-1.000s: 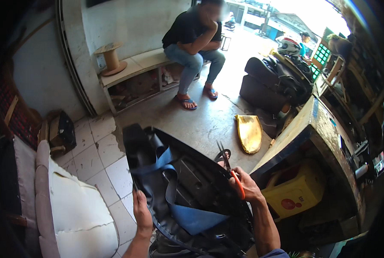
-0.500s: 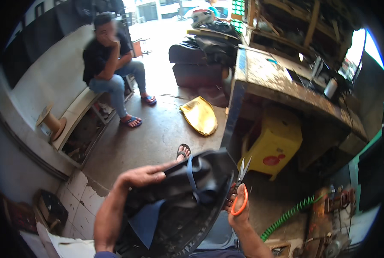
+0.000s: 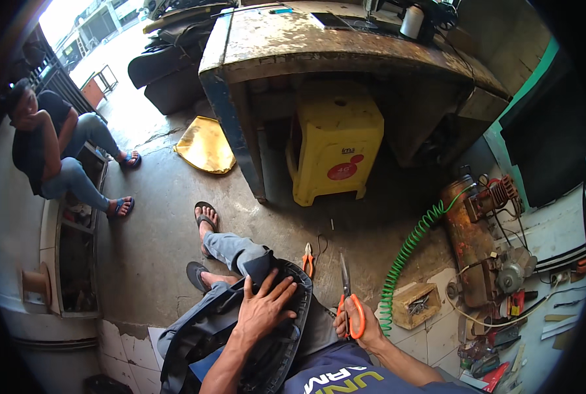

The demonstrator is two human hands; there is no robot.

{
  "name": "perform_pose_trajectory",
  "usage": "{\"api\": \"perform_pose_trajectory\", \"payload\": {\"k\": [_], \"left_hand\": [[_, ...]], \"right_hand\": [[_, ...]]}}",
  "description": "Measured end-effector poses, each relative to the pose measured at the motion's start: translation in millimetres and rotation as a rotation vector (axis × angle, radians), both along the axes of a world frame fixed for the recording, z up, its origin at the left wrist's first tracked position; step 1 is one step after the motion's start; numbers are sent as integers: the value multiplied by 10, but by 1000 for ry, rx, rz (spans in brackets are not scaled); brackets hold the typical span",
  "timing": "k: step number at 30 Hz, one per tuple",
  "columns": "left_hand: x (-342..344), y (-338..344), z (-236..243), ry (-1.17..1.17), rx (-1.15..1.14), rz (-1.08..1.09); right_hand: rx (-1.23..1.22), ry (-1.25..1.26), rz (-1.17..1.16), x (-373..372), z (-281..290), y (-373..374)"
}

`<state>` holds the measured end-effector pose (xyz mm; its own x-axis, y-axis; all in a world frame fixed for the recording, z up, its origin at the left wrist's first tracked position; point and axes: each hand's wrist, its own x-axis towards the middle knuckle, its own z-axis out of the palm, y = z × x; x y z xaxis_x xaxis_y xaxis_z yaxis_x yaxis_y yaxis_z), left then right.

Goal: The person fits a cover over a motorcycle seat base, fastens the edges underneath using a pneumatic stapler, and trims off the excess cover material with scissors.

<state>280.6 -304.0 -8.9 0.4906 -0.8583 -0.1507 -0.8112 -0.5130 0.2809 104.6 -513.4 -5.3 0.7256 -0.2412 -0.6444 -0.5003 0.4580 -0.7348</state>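
Concrete floor (image 3: 155, 223) surrounds a worn desk (image 3: 345, 46) with a yellow stool (image 3: 335, 148) beneath it. On the person's lap lies a black seat cover (image 3: 286, 328). The left hand (image 3: 263, 312) rests flat on it, fingers spread, pressing rather than gripping. The right hand (image 3: 365, 328) is closed around orange-handled scissors (image 3: 347, 295), blades pointing up and away from the cover. No cut edge is discernible, possibly due to the angle; trimming appears not yet started. Orange pliers (image 3: 308, 257) lie on the floor nearby.

One scissors (image 3: 349, 303), one pliers (image 3: 307, 257), one yellow stool (image 3: 335, 150), perhaps more tools.
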Motion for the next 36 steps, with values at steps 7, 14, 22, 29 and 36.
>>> {"api": "perform_pose_trajectory", "payload": {"k": [7,14,22,29,36], "left_hand": [[-34,21,-395,-271,-282,58],[-27,8,-332,-267,-407,151],[-92,-4,-390,-229,-451,186],[-86,-14,-456,-172,-488,153],[-94,70,-465,-74,-535,135]], "right_hand": [[427,129,210,-201,282,216],[535,286,270,-66,310,297],[565,305,289,-59,273,369],[491,263,94,75,207,562],[258,198,123,90,146,641]]}}
